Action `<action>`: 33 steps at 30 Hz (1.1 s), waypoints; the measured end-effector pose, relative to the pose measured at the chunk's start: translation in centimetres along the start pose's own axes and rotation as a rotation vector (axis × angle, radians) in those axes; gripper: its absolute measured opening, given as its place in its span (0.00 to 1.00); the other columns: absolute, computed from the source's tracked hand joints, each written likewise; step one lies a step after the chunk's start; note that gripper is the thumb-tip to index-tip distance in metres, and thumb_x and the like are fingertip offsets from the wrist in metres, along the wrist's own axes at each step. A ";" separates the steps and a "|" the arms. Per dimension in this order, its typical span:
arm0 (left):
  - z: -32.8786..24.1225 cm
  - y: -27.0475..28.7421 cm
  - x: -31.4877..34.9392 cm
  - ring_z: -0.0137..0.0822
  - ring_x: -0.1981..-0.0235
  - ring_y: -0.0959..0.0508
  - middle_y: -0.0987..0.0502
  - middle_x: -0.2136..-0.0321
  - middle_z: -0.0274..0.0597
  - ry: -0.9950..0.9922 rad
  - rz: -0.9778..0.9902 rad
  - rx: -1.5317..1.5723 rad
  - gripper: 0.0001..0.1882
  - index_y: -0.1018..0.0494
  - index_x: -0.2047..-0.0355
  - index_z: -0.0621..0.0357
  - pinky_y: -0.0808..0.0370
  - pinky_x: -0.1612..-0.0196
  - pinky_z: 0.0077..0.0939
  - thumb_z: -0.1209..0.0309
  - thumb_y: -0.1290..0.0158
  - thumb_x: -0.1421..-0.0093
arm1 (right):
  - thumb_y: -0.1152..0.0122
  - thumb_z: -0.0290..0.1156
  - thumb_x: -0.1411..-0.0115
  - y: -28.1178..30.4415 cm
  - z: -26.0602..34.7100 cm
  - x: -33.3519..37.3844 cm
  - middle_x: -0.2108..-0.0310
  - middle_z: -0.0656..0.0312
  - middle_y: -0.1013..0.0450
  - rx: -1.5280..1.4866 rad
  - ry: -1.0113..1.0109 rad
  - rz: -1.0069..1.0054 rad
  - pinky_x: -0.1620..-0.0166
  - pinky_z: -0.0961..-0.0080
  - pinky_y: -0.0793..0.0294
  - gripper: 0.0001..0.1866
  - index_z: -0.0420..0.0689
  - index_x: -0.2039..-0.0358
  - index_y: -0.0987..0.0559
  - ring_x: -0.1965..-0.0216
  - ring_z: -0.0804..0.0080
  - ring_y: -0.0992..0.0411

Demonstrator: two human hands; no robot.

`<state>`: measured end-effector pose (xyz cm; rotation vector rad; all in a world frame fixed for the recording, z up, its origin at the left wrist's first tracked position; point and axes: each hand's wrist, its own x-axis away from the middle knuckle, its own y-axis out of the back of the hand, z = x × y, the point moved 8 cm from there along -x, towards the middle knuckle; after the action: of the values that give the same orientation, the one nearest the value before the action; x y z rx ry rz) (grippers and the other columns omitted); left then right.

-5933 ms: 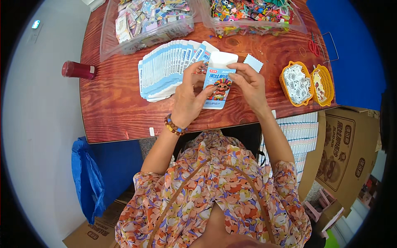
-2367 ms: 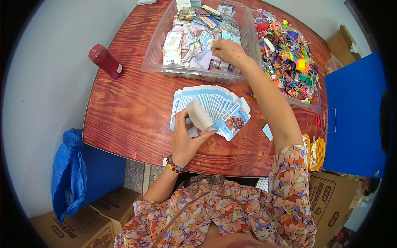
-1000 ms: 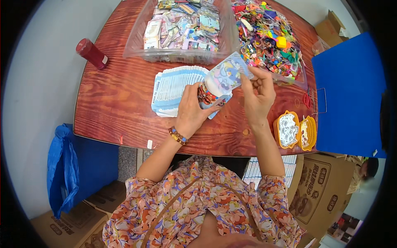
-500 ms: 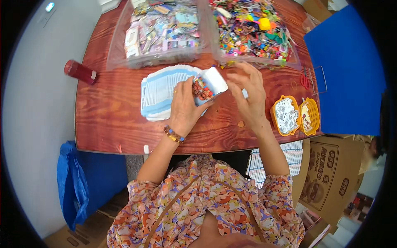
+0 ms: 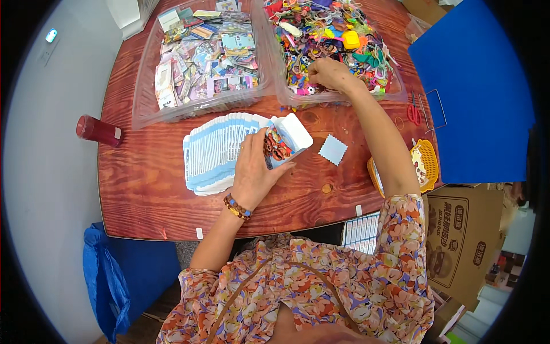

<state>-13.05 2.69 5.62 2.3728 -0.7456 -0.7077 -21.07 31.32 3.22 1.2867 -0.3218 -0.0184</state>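
Observation:
My left hand (image 5: pixel 252 167) grips a small card box (image 5: pixel 278 146) with a colourful front and a raised white flap at its upper right. Below and beside that hand, a fanned stack of flat light-blue and white card pieces (image 5: pixel 215 150) lies on the table. My right hand (image 5: pixel 335 74) reaches into the right-hand clear plastic bin (image 5: pixel 332 102), among many small coloured trinkets (image 5: pixel 366 51). Its fingers are curled down, their tips partly hidden by the pile. A light-blue square with zigzag edges (image 5: pixel 333 150) lies on the wood to the right of the box.
Small flat packets fill the left clear bin (image 5: pixel 200 103). A dark red bottle (image 5: pixel 98 131) lies at the left. Yellow baskets (image 5: pixel 428 166), partly behind my right forearm, and red scissors (image 5: pixel 413 113) are at the right, near a blue panel (image 5: pixel 470 103). Cardboard boxes (image 5: pixel 458 246) stand below.
My right hand has moved from beside the box up into the right bin. The zigzag square, mostly hidden before, shows fully. My left hand still holds the box; the view has shifted.

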 end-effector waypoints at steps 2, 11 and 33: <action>0.0 0.1 -0.6 0.52 0.57 0.28 0.30 0.59 0.52 -0.037 -0.019 0.015 0.44 0.37 0.43 0.64 0.27 0.54 0.41 0.65 0.27 0.58 | 0.37 0.34 0.45 0.1 -0.3 -0.2 0.71 0.58 0.20 -0.142 0.026 -0.030 0.64 0.67 0.24 0.09 0.42 0.67 0.18 0.70 0.66 0.22; 0.8 -0.4 -2.0 0.52 0.58 0.27 0.30 0.59 0.52 -0.025 -0.054 -0.060 0.44 0.36 0.44 0.64 0.26 0.56 0.41 0.64 0.27 0.58 | 0.34 0.30 0.43 2.8 -1.0 3.4 0.73 0.65 0.23 -0.727 0.030 -0.018 0.67 0.78 0.26 0.07 0.40 0.69 0.19 0.73 0.79 0.26; 0.1 -2.0 -0.7 0.54 0.58 0.27 0.30 0.59 0.54 -0.018 0.049 -0.051 0.44 0.37 0.44 0.66 0.26 0.56 0.42 0.62 0.27 0.57 | 0.41 0.35 0.42 3.2 -0.3 2.8 0.66 0.57 0.19 0.209 0.015 -0.160 0.58 0.61 0.23 0.12 0.49 0.60 0.16 0.62 0.56 0.20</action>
<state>-12.92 4.45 4.53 2.2967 -0.7818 -0.7204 -18.81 31.97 6.82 1.5166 -0.2106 -0.1132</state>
